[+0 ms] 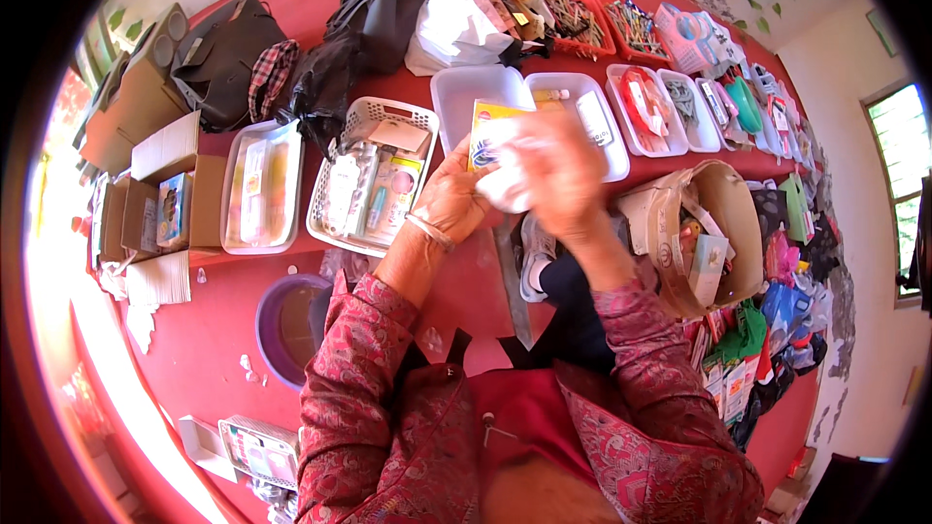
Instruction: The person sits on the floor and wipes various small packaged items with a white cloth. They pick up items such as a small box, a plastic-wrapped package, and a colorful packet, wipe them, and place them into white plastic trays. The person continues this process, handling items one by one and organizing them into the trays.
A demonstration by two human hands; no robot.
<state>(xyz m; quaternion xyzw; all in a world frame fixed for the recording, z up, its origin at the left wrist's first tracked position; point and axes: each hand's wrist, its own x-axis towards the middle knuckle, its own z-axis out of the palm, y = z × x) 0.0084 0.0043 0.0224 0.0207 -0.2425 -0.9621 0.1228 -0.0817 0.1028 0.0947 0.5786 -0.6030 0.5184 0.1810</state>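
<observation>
Left hand (451, 189) is clamping its fingers around a yellow packet (496, 113) at the upper centre of the frame, while the right hand (565, 170), blurred, is apparently clutching a white wad (506, 186), cloth or paper, against it. Work on this packet is looking part-done: both hands are engaging it, and it isn't yet set down. How much is remaining, I can't tell. Just beyond, two pale tubs (466, 87) are sitting; centre left, a white basket (388, 109) is holding assorted packs; centre right, a cardboard drum (668, 243) is holding boxes.
</observation>
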